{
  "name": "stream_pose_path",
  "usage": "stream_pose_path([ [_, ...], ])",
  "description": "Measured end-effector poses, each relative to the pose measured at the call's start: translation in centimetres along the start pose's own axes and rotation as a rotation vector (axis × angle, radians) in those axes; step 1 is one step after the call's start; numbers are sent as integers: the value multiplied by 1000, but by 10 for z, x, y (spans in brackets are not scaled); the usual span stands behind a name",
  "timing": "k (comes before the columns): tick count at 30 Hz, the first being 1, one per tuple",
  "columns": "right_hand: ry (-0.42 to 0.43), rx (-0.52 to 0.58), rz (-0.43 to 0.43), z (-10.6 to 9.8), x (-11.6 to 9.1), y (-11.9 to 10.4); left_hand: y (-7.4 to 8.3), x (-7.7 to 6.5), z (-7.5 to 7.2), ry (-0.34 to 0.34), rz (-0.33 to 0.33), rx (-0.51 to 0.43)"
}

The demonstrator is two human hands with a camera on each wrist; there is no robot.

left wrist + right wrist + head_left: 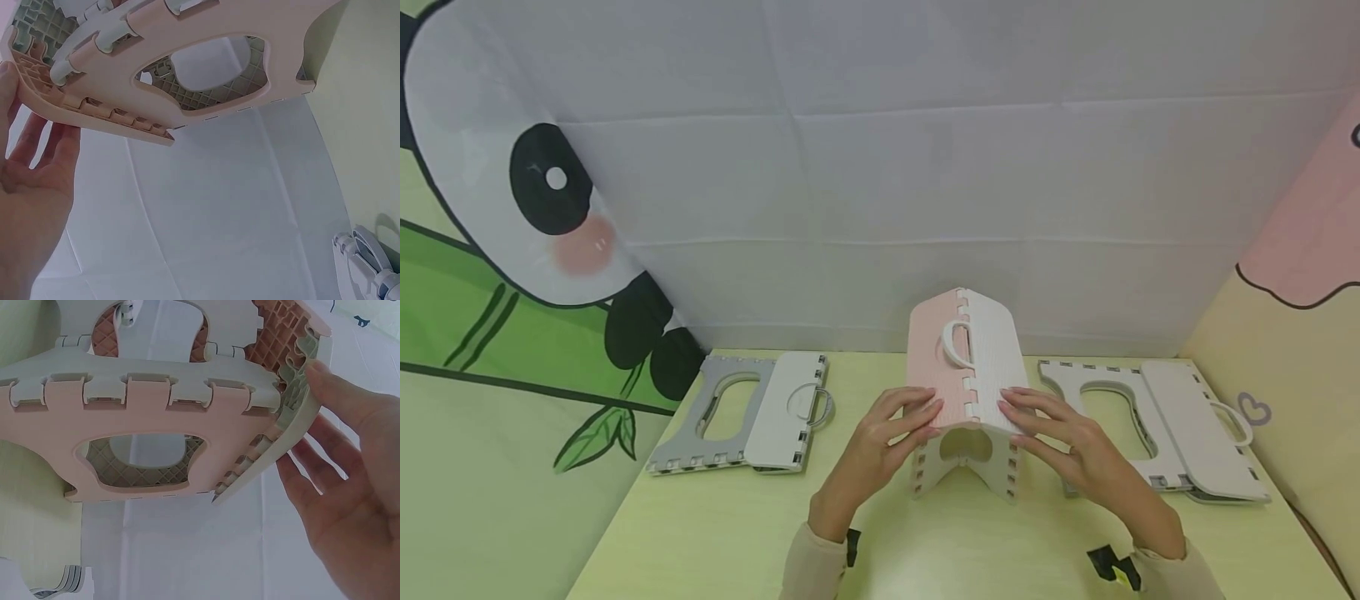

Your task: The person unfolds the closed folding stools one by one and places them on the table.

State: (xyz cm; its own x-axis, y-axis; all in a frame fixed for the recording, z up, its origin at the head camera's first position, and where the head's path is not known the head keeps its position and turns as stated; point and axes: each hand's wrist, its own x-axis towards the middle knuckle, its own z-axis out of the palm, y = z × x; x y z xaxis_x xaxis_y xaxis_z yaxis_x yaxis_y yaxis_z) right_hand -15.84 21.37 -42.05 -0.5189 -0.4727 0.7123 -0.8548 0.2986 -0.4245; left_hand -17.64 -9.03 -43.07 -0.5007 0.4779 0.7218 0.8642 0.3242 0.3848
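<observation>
A pink-and-white folding step stool (936, 354) stands partly unfolded at the middle of the table. Its two top panels slope up to a ridge, where a white loop handle (953, 343) sits. My left hand (880, 437) pinches the near edge of the pink panel, fingers on the outer face. On the opposite side, my right hand (1078, 442) grips the white panel's edge, its thumb (331, 387) at the rim. The right wrist view shows the hinged pink leg (144, 419) with its oval opening and the ribbed underside of the top.
A grey-and-white folded stool (782, 408) lies flat on the table (715, 533) at left. Another white folded stool (1202, 425) lies at right, its handle toward the right edge. A pale cloth wall (880, 183) rises right behind the table.
</observation>
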Motion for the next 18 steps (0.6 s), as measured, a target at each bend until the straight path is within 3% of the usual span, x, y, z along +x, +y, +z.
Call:
stream_pose_path([
  [18,-18,-7,-1,-2,-1,0,0,-1,0,-2,14,34],
])
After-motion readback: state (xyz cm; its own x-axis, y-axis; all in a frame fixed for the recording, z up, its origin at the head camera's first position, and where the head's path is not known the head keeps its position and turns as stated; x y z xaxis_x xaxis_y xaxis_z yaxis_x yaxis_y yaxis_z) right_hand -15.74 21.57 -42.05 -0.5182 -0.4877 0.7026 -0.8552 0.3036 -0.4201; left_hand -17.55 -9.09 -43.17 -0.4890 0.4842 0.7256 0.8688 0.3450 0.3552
